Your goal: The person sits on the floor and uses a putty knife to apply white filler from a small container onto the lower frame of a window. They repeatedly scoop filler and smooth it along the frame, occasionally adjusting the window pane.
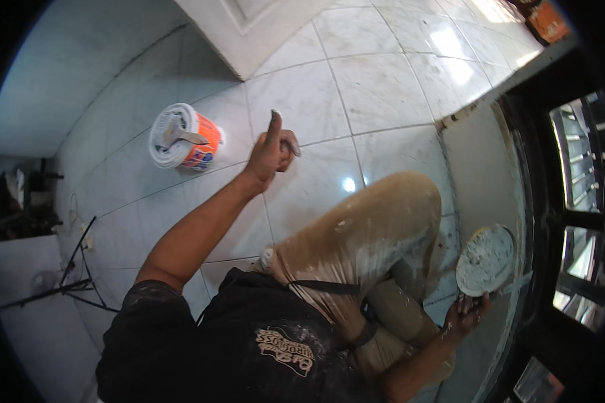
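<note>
My left hand (273, 153) is raised over the tiled floor with nothing visible in it. One finger points away from me, its tip smeared white, while the other fingers curl apart from it. My right hand (467, 316) grips the near edge of a round shallow dish (485, 260) coated with lumpy white paste, tilted beside my bent knee. Left of my left hand, a white bucket with an orange label (207, 140) stands on the floor. A putty knife (181, 136) rests across its top. White smears mark my trousers.
A white door panel (249, 33) reaches in at the far side. At the right stands a dark frame (534, 195) with louvred openings, beside a low pale ledge (484, 161). A thin black metal stand (81, 285) is at the left. Something orange (548, 23) lies far right.
</note>
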`<action>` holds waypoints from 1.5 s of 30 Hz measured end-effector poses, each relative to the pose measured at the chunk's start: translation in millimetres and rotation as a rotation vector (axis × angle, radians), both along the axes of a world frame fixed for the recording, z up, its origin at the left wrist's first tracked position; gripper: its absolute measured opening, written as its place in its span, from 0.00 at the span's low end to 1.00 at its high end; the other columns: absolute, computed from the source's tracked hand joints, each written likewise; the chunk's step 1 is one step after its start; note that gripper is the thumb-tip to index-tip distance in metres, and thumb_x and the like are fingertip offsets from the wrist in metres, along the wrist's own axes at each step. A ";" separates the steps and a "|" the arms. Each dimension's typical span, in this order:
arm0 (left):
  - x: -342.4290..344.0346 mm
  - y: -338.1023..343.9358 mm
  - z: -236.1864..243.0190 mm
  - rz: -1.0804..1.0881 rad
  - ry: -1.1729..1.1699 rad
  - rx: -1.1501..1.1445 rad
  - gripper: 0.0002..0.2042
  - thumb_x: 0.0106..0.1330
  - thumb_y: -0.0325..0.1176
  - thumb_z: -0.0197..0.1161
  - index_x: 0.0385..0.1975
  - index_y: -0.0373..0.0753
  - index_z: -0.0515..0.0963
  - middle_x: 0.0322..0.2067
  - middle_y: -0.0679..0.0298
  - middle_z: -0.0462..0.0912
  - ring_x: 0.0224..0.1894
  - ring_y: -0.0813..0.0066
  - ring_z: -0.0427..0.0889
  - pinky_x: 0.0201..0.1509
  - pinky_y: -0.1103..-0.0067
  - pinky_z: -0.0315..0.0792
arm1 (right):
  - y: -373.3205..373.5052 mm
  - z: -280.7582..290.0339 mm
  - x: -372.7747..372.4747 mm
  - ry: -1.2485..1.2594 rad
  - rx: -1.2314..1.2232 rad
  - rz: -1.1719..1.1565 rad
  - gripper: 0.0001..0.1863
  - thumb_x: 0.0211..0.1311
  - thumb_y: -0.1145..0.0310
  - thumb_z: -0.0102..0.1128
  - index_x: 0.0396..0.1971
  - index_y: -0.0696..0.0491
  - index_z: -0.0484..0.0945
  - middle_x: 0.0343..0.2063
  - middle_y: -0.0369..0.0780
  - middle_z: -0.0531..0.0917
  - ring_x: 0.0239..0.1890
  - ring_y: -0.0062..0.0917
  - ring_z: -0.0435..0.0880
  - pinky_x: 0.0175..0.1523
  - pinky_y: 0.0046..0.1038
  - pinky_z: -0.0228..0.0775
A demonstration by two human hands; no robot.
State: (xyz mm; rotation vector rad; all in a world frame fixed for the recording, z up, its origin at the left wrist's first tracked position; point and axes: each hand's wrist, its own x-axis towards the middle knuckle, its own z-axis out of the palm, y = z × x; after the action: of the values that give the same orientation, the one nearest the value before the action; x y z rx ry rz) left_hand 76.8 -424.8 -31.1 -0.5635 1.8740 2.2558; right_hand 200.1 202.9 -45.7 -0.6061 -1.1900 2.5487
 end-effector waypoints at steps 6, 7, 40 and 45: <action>-27.4 46.8 19.7 0.021 0.063 -0.009 0.44 0.76 0.84 0.46 0.22 0.41 0.75 0.11 0.76 0.58 0.10 0.85 0.58 0.16 0.81 0.52 | -31.7 28.8 1.5 0.029 0.147 -0.115 0.25 0.80 0.70 0.64 0.73 0.41 0.76 0.51 0.36 0.87 0.18 0.17 0.67 0.25 0.20 0.64; -24.3 48.0 19.3 0.032 0.037 0.088 0.45 0.75 0.84 0.45 0.21 0.42 0.74 0.11 0.76 0.58 0.10 0.85 0.58 0.16 0.81 0.51 | -25.3 31.1 1.5 0.010 0.097 -0.114 0.26 0.80 0.70 0.64 0.73 0.41 0.76 0.51 0.36 0.87 0.18 0.17 0.66 0.24 0.20 0.63; -28.6 44.6 45.6 0.043 0.114 0.594 0.36 0.76 0.75 0.55 0.22 0.45 0.72 0.14 0.75 0.63 0.11 0.86 0.58 0.15 0.84 0.53 | -32.4 36.9 6.3 -0.088 0.219 -0.191 0.12 0.78 0.69 0.65 0.55 0.55 0.79 0.32 0.34 0.81 0.18 0.17 0.66 0.25 0.21 0.62; -34.3 56.8 60.5 0.110 0.025 0.605 0.45 0.73 0.87 0.40 0.14 0.46 0.63 0.10 0.74 0.54 0.10 0.82 0.55 0.15 0.82 0.49 | -27.9 27.4 8.3 -0.056 0.255 -0.209 0.13 0.80 0.69 0.64 0.57 0.55 0.80 0.33 0.35 0.84 0.16 0.17 0.66 0.22 0.22 0.60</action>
State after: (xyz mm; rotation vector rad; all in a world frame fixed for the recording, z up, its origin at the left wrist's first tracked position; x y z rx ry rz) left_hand 42.5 -368.0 29.5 -0.5404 1.0845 2.7206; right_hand 208.4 175.0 -18.2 -0.7032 -1.3645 2.1777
